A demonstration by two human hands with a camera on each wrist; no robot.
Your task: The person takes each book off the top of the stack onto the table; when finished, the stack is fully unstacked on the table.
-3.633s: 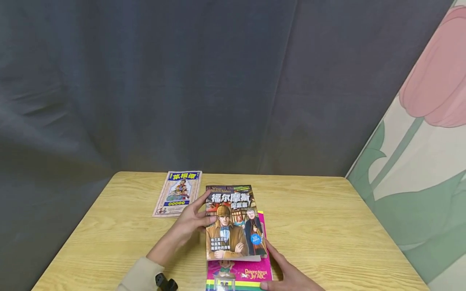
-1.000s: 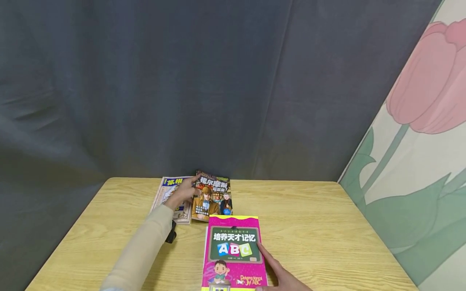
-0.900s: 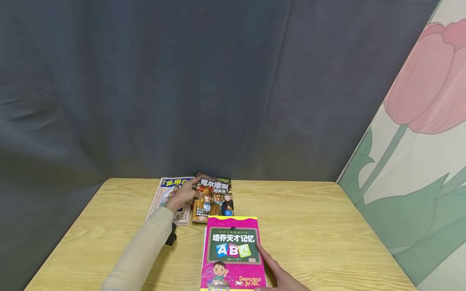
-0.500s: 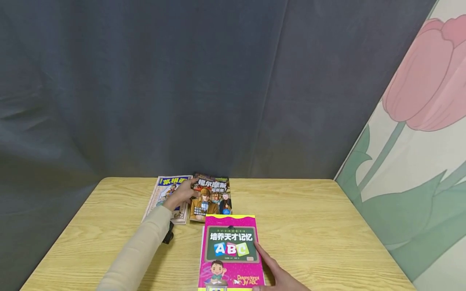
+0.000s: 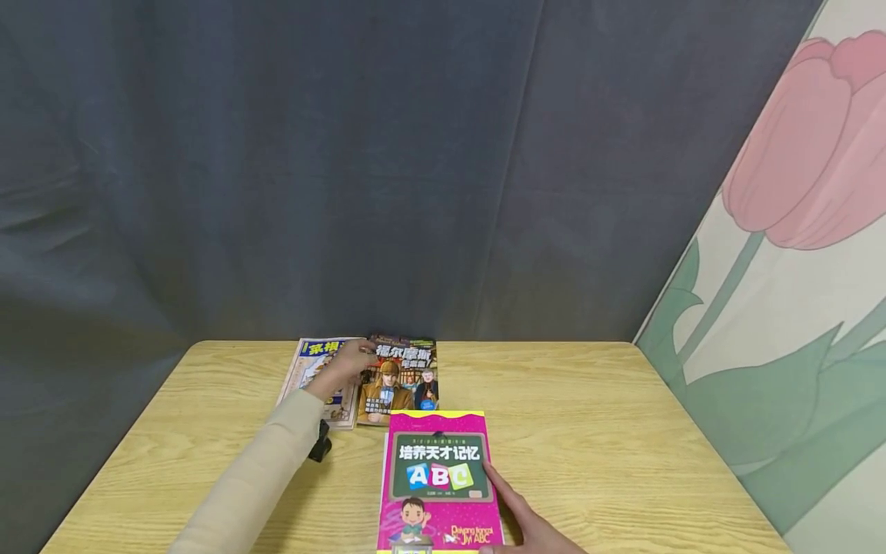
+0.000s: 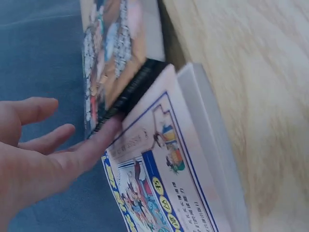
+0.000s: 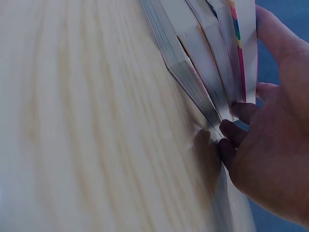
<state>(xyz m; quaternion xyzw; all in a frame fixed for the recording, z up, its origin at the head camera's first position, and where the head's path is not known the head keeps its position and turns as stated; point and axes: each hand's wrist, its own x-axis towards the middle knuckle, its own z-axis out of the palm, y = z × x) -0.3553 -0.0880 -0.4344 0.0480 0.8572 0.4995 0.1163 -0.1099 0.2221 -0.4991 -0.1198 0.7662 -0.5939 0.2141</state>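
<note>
At the back of the table lies a detective comic book, to the right of a pale book with a blue title band. My left hand is over the pale book, fingers extended; in the left wrist view, a finger touches the detective book's black spine where the two books meet. A pink ABC book tops a stack nearer me. My right hand rests against the stack's right side. From the right wrist, its fingertips touch the lower books' page edges.
The wooden table extends to both sides of the books. A dark curtain hangs behind its far edge. On the right stands a wall with a tulip picture. A small black device is at the left wrist.
The detective book, earlier held above the pink book, now lies at the back beside the pale book. Over the last second the left hand shifts slightly at its spine; the right hand stays.
</note>
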